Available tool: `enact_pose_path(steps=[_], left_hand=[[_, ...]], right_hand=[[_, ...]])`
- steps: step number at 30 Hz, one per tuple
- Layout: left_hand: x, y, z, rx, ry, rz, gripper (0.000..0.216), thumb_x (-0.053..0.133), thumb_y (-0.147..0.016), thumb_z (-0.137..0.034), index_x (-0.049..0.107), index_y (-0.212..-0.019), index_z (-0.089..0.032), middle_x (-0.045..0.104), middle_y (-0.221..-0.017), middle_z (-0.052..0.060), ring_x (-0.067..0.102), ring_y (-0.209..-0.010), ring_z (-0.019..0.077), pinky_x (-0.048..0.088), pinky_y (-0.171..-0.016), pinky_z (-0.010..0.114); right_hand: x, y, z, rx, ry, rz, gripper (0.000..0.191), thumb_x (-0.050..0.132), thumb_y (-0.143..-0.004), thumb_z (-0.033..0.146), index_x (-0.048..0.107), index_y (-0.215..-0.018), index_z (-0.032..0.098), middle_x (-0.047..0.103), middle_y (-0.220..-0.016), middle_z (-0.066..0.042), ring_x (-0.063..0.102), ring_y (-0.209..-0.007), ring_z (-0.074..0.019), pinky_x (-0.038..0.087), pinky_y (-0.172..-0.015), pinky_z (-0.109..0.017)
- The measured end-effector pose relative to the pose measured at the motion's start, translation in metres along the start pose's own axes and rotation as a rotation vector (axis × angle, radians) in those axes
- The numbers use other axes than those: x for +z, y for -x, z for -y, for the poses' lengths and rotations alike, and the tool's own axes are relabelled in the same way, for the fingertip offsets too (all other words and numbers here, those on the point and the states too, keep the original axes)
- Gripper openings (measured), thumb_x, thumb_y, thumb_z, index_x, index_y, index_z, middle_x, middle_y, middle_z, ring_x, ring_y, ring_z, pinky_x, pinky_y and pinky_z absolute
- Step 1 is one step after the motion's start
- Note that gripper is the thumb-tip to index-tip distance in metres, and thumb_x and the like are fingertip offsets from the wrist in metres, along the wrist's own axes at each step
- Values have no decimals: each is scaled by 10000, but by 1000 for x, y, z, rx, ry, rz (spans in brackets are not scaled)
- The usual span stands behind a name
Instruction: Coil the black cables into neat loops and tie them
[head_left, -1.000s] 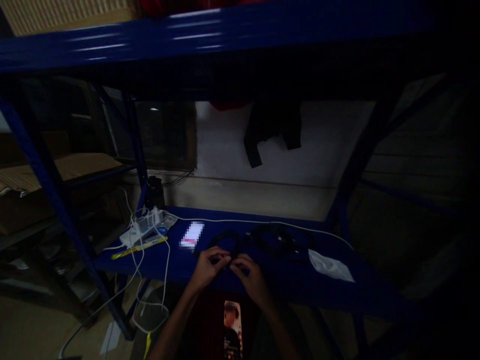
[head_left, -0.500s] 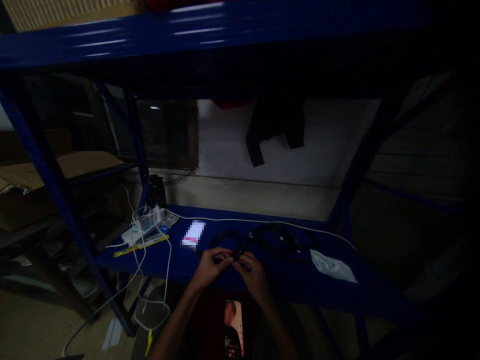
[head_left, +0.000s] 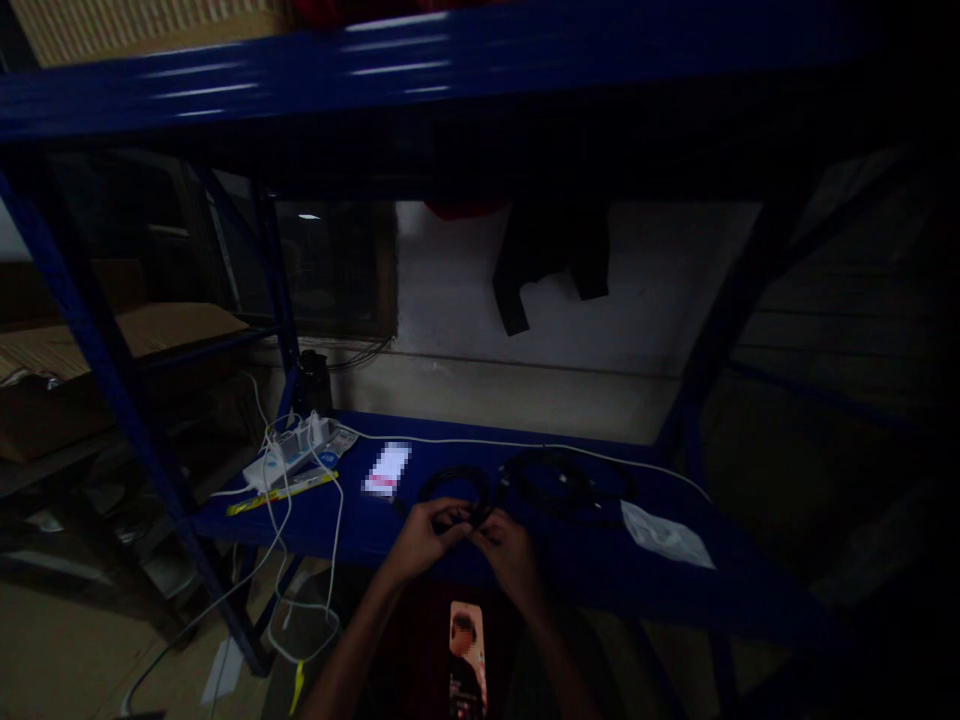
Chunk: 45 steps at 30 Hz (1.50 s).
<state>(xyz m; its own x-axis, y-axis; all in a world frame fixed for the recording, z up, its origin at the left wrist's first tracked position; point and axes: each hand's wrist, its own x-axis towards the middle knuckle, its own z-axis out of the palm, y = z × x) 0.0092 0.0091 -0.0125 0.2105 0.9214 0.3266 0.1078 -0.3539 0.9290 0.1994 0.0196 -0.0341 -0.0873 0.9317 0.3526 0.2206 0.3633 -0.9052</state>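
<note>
the black cable coil (head_left: pixel 454 488) lies on the blue shelf (head_left: pixel 352 530) with its near edge pinched between the left hand (head_left: pixel 426 537) and right hand (head_left: pixel 510 548), fingertips pressed together.

Blue shelf (head_left: pixel 352 525) holds 2 black cable coils (head_left: pixel 559 481), a power strip (head_left: pixel 289 456) and paper (head_left: pixel 664 535).
</note>
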Motion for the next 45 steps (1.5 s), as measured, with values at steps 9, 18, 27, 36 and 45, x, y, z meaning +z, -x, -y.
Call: enact_pose_path(steps=[9, 18, 27, 36, 45], left_hand=[[-1, -2, 2, 7, -7, 16, 444, 820, -874, -426, 782, -1256, -205, 782, -1035, 77, 685, -929, 214, 520, -860, 314], [-2, -2, -7, 34, -69, 28, 350, 832, -858, -433, 828, -1121, -203, 798, -1013, 82, 692, -937, 236, 507, -869, 324], [1, -2, 1, 31, -115, 6, 277, 833, -849, -419, 836, -1014, -196, 808, -966, 72, 716, -915, 233, 516, -848, 313], [0, -3, 5, -4, -76, -17, 296, 843, -841, -440, 800, -982, -183, 798, -913, 63, 727, -868, 218, 519, -826, 299], [1, 0, -1, -20, -37, -11, 272, 839, -850, -419, 770, -924, -167, 786, -912, 63, 718, -858, 199, 518, -815, 283]], right_hand=[[-7, 4, 18, -78, 9, 115, 297, 674, -930, 500, 786, -929, 224, 736, -1087, -107, 716, -1022, -271, 577, -824, -352], [-2, 2, 9, -71, 222, -48, 589, 553, -971, 708, 612, -625, 236, 610, -737, -47, 602, -709, -208, 494, -692, -329], [-5, -4, 0, -286, 439, -156, 202, 684, -947, 438, 763, -1012, 264, 589, -1189, -139, 587, -1107, -324, 519, -982, -508], [-7, -6, 6, -400, 584, -105, 118, 704, -931, 278, 808, -972, 317, 534, -1465, -101, 476, -1370, -364, 420, -1090, -559], [-10, -11, 3, -305, 344, 145, 146, 642, -958, 231, 781, -961, 275, 805, -1132, -57, 701, -1182, -269, 369, -1141, -529]])
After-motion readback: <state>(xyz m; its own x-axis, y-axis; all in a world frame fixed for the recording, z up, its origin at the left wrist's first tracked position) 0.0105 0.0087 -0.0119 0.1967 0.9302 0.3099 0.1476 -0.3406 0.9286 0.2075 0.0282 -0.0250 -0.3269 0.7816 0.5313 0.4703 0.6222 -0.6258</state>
